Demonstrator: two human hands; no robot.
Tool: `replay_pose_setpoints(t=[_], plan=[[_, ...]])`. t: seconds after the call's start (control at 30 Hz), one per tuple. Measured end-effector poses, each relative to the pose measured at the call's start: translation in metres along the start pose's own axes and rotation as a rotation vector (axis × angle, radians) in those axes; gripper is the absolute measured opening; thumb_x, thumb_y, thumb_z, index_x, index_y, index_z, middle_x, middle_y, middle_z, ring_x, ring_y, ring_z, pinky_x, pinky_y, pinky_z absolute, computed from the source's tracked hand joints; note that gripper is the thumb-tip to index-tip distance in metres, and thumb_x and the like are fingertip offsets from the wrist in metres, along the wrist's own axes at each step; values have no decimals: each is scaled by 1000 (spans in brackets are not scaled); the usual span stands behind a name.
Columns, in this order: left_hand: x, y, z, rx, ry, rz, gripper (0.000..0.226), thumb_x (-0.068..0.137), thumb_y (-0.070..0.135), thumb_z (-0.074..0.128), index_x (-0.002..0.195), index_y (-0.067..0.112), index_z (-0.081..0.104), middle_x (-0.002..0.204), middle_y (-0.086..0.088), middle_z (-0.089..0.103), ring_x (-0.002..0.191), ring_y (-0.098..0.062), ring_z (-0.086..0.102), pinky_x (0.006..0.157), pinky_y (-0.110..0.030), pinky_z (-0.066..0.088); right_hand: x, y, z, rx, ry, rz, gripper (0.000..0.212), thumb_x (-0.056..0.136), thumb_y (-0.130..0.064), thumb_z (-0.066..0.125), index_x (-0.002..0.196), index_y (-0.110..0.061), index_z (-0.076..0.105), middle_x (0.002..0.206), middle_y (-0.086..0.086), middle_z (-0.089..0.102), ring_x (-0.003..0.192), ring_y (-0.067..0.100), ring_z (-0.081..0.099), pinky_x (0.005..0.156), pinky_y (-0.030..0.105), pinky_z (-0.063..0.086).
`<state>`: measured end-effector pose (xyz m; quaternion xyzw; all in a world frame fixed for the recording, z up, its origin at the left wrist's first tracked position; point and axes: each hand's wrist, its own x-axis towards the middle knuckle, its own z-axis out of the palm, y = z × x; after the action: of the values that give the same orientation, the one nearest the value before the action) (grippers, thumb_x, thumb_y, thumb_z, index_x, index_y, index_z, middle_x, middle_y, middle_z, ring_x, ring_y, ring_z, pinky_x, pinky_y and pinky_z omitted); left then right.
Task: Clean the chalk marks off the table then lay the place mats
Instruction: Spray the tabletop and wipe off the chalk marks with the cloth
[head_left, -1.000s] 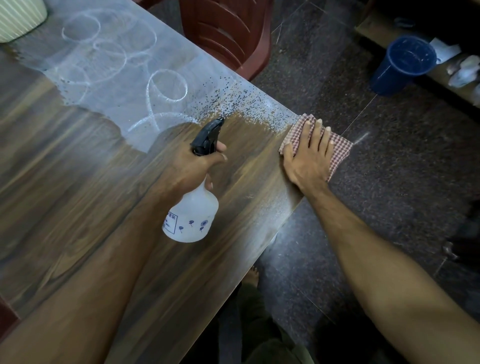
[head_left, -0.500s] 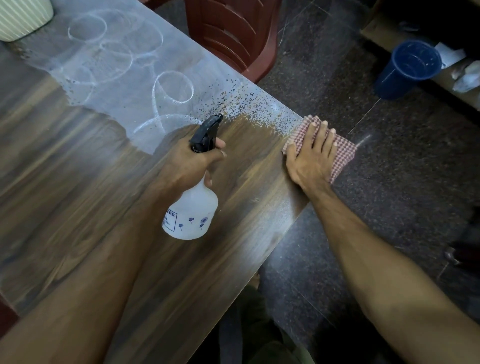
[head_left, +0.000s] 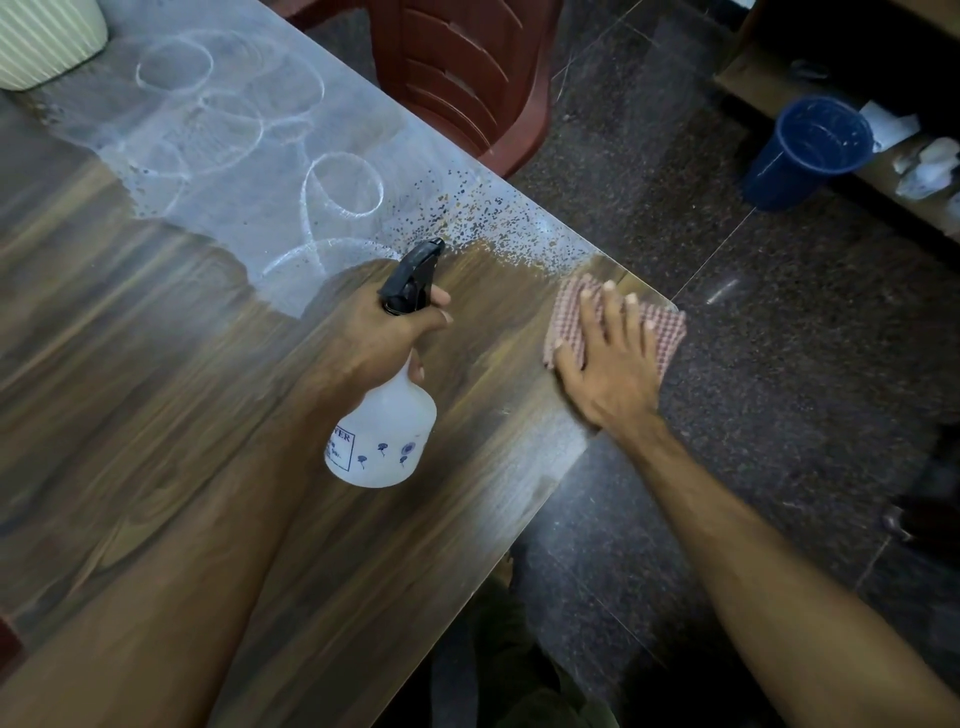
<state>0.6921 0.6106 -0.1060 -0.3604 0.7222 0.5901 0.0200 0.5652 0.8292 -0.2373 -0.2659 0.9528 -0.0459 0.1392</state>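
The right hand (head_left: 605, 358) lies flat, fingers straight, on the checked cloth (head_left: 667, 332) — chalk marks (head_left: 337, 192) lie beyond the fingertips. The left hand (head_left: 382, 332) grips the spray bottle (head_left: 382, 441).

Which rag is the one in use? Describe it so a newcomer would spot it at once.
Start at the wooden table and follow its right edge to the corner nearest the dark stone floor. There the right hand presses flat on a cloth. It is the only fabric on the table, red-and-white checked, partly overhanging the edge, unlike the white spray bottle that the left hand grips.
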Motion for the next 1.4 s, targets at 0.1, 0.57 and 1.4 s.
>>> replay_pose_setpoints(t=[0.1,0.57,1.4], plan=[[-1,-5,-1,0,4,1,11,87,13,69,96,18,67,97,-21,70,35,-18,51,54,-30,48,42,3,-12,4,40,55,74,98,-59,14,158,-18,-2,165,9,-9,152,29,-8,122,50,-1],[1,-21,-17,-74,57,-16,10,85,10,70,92,17,68,92,-3,71,34,-23,50,56,-35,48,21,-38,-3,-32,-47,-324,74,97,-63,14,157,-26,-5,164,1,-11,152,23,-9,122,47,-2],[24,2,-55,-98,330,-187,7,82,9,67,87,8,63,45,1,54,32,-18,49,42,-22,42,82,-89,-3,-31,44,-245,75,93,-57,18,158,-20,7,166,5,1,152,28,2,122,46,5]])
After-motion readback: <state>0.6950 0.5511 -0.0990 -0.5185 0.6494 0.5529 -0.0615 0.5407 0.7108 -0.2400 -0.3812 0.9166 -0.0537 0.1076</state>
